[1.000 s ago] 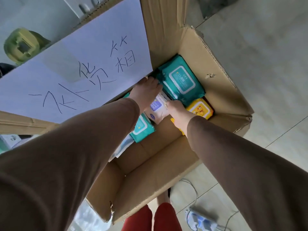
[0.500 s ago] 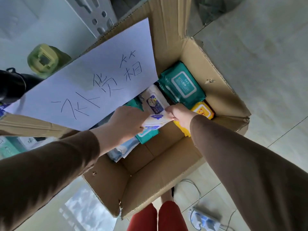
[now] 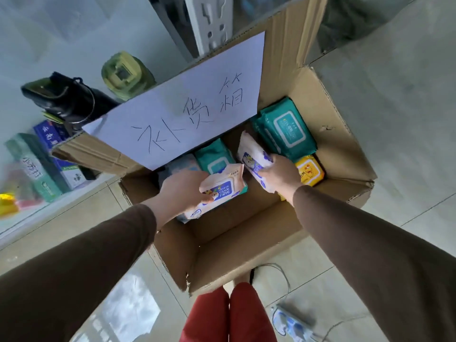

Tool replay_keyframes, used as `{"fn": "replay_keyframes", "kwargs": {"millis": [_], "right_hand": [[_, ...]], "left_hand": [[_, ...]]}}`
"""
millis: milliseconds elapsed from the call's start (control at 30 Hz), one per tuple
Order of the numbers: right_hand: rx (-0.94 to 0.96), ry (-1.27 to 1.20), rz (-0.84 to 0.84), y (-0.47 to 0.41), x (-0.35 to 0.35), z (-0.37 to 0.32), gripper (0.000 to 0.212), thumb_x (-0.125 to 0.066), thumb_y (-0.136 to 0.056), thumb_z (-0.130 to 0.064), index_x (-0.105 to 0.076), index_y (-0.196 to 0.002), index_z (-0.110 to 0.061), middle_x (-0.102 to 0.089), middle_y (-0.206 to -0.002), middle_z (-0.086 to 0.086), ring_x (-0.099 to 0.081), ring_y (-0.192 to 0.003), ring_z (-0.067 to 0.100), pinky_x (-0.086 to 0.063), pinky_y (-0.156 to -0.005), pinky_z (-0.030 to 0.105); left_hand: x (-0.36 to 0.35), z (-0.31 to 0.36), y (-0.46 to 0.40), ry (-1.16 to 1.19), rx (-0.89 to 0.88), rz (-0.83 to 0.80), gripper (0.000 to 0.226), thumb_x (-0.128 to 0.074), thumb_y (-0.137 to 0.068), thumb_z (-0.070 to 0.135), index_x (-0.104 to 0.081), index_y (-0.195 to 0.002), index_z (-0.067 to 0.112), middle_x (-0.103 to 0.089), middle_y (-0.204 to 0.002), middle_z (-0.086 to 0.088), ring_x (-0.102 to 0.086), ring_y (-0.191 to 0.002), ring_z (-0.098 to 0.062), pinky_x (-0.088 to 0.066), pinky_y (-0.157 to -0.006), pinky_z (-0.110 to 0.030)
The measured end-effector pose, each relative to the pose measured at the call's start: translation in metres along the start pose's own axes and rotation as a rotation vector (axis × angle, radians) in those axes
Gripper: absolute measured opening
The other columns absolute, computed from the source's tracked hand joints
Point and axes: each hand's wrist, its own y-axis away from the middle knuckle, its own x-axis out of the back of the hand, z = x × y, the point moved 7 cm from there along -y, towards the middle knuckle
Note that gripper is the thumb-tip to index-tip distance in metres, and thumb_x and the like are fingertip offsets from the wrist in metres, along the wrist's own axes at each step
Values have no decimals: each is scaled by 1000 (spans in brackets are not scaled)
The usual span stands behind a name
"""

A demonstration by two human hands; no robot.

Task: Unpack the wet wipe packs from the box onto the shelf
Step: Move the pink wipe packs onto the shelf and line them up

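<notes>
Now lifted clear of the pile vs a second ago: one white pack point(image 3: 218, 191) up in left hand point(image 3: 183, 191), grip clenched round its near end; second white pack point(image 3: 254, 159) tilted up on edge in right hand point(image 3: 281, 175), grip wrapped round its lower part. Half a second back both hands on one spot, so two packs now separated, one per hand. Means first two about ready to leave box point(image 3: 246, 233), shelf placement not yet done

Left in box: big teal pack point(image 3: 286, 127) at far right corner, yellow pack point(image 3: 309, 172) just beside right hand, another teal pack point(image 3: 213, 156) under the paper sign point(image 3: 182, 107), possibly a pale pack point(image 3: 181, 166) at its left, partly hidden. Near half of box bare cardboard

Shelf point(image 3: 37, 213) at left with cartons, well apart from both held packs
</notes>
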Motion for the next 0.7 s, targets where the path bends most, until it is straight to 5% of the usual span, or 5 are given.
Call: {"fn": "replay_keyframes", "kwargs": {"millis": [133,300,400,567,700], "right_hand": [[164,171,126,79,62,-17,18,-63,-81,-31,-53,-95,-24,-66,-86,3,-62,-81,30,-34,-59,30],[387,111,269,207,147,-78,28,-67,-79,-31,-67,-105,-20,-73,-88,1,-58,-61,8,-33,-51,15],[415,-67,240,283,178,-124,38,-67,-78,-40,-71,-110,-20,-68,-76,-13,-59,-56,-4,-39,-44,5],[533,-296,199,390,202,-220,18,-71,-73,-48,-67,-87,-38,-70,-70,-18,-69,-65,1,-45,-45,17],[614,-477,113,460,195,-306,27,-76,-70,-43,-71,-92,-29,-77,-84,-4,-75,-82,23,-59,-75,51]], "left_hand": [[43,1,68,76,43,94,50,-69,-80,55,-55,-126,41,-67,-109,9,-62,-105,-19,-42,-70,-29],[115,-16,188,228,87,167,26,-68,-77,49,-53,-97,41,-62,-90,14,-62,-96,-18,-44,-71,-32],[162,-34,270,288,117,269,36,-70,-79,50,-61,-112,40,-69,-98,8,-61,-88,-18,-47,-71,-33],[226,-87,410,374,158,425,26,-72,-78,50,-63,-101,39,-64,-79,11,-59,-74,-16,-42,-58,-28],[262,-156,516,456,208,540,20,-72,-77,47,-64,-88,32,-64,-80,10,-60,-76,-13,-49,-64,-36]]}}
